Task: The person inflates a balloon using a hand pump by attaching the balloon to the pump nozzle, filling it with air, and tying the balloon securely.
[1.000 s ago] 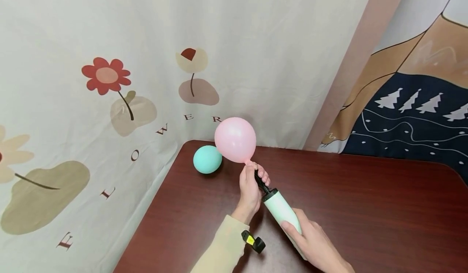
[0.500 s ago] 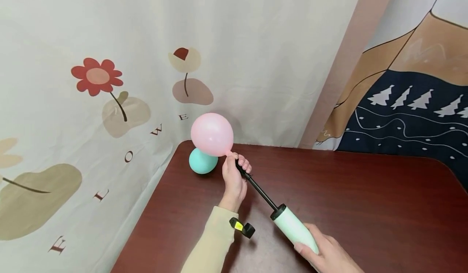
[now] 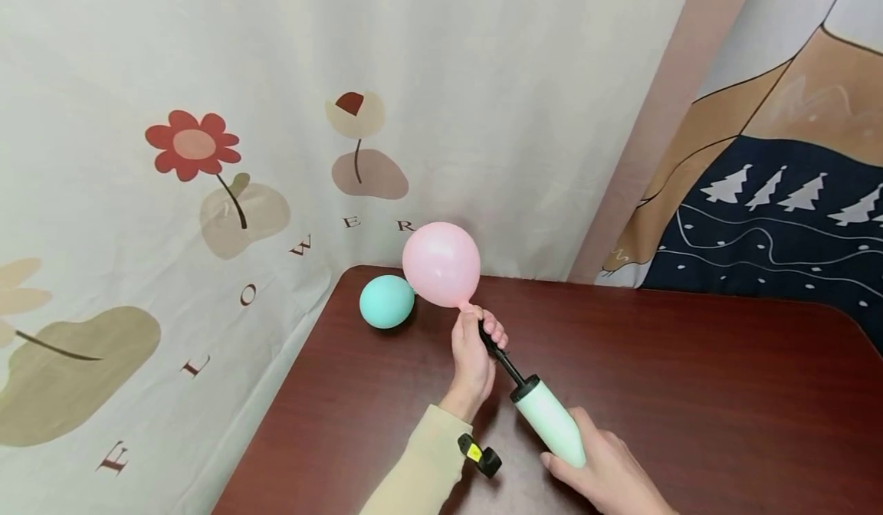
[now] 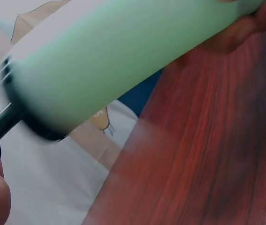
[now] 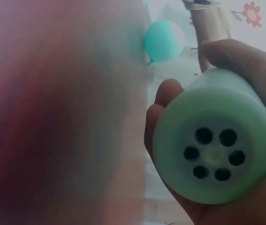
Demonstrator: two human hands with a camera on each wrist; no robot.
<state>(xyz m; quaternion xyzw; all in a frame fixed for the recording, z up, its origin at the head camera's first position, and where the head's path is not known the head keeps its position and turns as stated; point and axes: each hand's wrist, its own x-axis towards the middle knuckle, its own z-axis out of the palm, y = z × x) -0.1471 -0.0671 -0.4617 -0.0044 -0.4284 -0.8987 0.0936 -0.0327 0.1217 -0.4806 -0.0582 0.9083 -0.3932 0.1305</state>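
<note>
A round pink balloon [image 3: 441,264] is inflated, its neck at the top of my left hand [image 3: 473,354]. That hand grips the black handle end of a balloon pump and holds the balloon's neck there. A short length of black rod [image 3: 509,367] shows between the handle and the pump's pale green barrel [image 3: 549,421]. My right hand [image 3: 610,461] is wrapped round the barrel's lower part. In the right wrist view the barrel's end face [image 5: 213,154] shows several dark holes. In the left wrist view the barrel [image 4: 123,56] is blurred.
A turquoise balloon [image 3: 387,301] rests on the brown table [image 3: 690,392] near its far left corner. Printed curtains [image 3: 524,116] hang behind and to the left. A black band device [image 3: 479,455] sits on the left sleeve.
The barrel slid away from the handle, baring a long rod, then came partway back over it. The left hand and pink balloon shifted left, then right again.
</note>
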